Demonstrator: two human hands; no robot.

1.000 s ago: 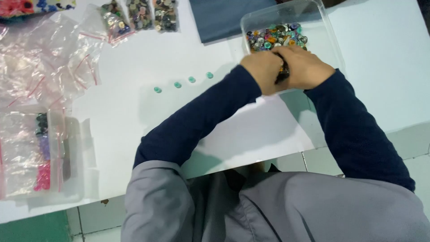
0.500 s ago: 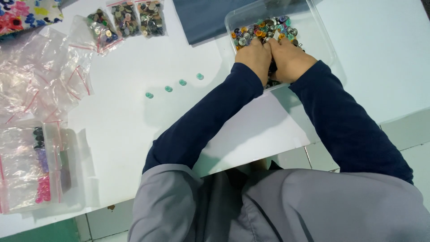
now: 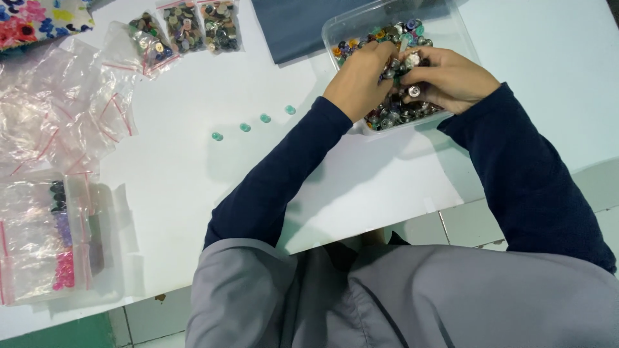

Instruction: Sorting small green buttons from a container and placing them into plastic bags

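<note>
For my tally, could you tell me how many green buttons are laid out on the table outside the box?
4, in a slanted row left of the left hand: green buttons at and. The arm could hide more.

Three small clear zip bags of mixed buttons [image 3: 186, 27] lie side by side at the tabletop's [image 3: 193, 167] far edge. Empty clear zip bags with red seal strips [image 3: 61, 106] lie heaped at left. A clear compartment box [image 3: 48, 241] sits near left.
</note>
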